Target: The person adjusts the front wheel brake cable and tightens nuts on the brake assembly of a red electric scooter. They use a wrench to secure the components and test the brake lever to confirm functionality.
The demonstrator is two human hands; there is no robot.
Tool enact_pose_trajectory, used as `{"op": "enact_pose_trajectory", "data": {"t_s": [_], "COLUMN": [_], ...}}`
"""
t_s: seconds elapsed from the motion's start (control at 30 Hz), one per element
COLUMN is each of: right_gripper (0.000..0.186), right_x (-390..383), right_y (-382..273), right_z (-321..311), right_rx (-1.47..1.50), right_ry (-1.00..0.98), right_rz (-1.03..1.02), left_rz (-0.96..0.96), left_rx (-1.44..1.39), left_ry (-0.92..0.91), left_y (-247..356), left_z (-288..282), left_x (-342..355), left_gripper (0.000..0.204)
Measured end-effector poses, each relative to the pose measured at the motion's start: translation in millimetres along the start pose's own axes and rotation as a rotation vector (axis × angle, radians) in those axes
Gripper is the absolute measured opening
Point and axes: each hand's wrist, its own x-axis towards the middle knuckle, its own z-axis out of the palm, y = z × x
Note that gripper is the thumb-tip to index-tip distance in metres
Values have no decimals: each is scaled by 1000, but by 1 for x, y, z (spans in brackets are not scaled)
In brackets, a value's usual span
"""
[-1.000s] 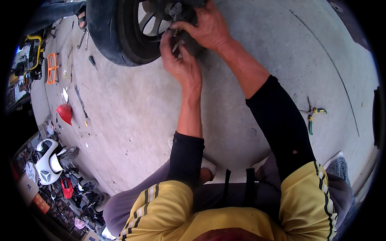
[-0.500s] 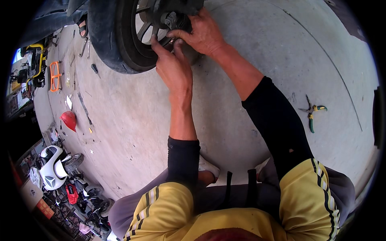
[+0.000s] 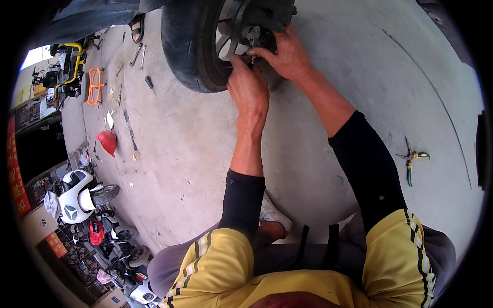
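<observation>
A black-tyred wheel [image 3: 185,49] stands at the top of the view, its dark hub [image 3: 264,15] turned toward me. My left hand [image 3: 249,90] is closed at the hub's lower edge, thumb and forefinger pinched by a small shiny metal part [image 3: 252,60]. From the right my right hand [image 3: 290,55] reaches in, its thumb stretched to that same part and its other fingers curled behind the hub, partly hidden. Just above the fingertips is a greyish metal lever piece [image 3: 253,35]. What exactly the fingertips grip is too small to tell.
Green-and-yellow pliers [image 3: 411,156] lie open on the concrete at right, near a long thin cable [image 3: 436,84]. Leftward are wrenches [image 3: 136,54], a screwdriver [image 3: 149,82], a red rounded object [image 3: 107,141], an orange frame [image 3: 95,86] and parked scooters [image 3: 74,197]. A person's sandalled foot [image 3: 137,30] stands beyond.
The whole scene has shifted rightward in the picture as my view turned. My left forefinger and thumb have drawn in closer to the small metal part; the right hand stays at the hub.
</observation>
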Motion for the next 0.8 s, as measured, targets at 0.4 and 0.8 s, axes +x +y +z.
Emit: {"op": "enact_pose_trajectory", "data": {"t_s": [0.4, 0.8], "right_gripper": [89, 25], "right_x": [-23, -28], "right_y": [-18, -69], "right_z": [11, 76], "right_rx": [250, 1866], "right_ry": [157, 558], "right_rz": [288, 1165], "left_rz": [789, 1336], "left_rx": [589, 1071], "left_ry": [-203, -285], "left_y": [9, 79], "left_z": [-83, -83], "left_x": [13, 84], "left_gripper": [21, 68]}}
